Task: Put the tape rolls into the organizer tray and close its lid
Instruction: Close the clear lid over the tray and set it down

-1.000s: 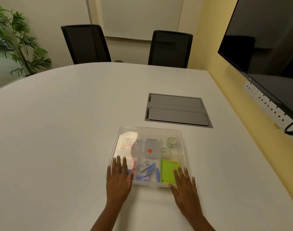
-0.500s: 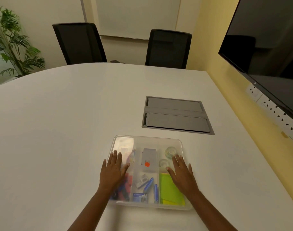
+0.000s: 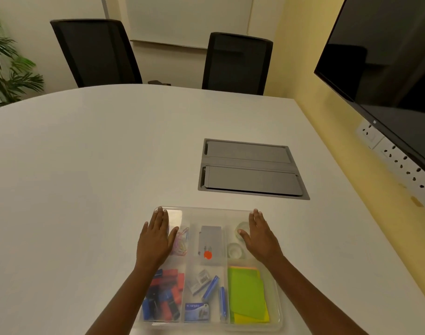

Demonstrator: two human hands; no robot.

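Pressing flat, fingers spread, left hand [image 3: 155, 238] and right hand [image 3: 261, 236] bear on the clear lid [image 3: 207, 215] over the tray [image 3: 278, 317]. Both tape rolls [image 3: 235, 250] lie inside, far right compartment. Risk: uneven pressure could leave near corners unlatched, or slide the tray across the table [image 3: 85, 165].

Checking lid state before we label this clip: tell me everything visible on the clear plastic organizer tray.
The clear plastic organizer tray is a shallow, rounded-corner rectangle lying flat at the near edge of the white table. Its transparent lid lies over it, and dividers show through, with two clear tape rolls in the far right compartment. The left hand and right hand lie flat, fingers spread, on the lid's far corners. Whether it has latched cannot be told.
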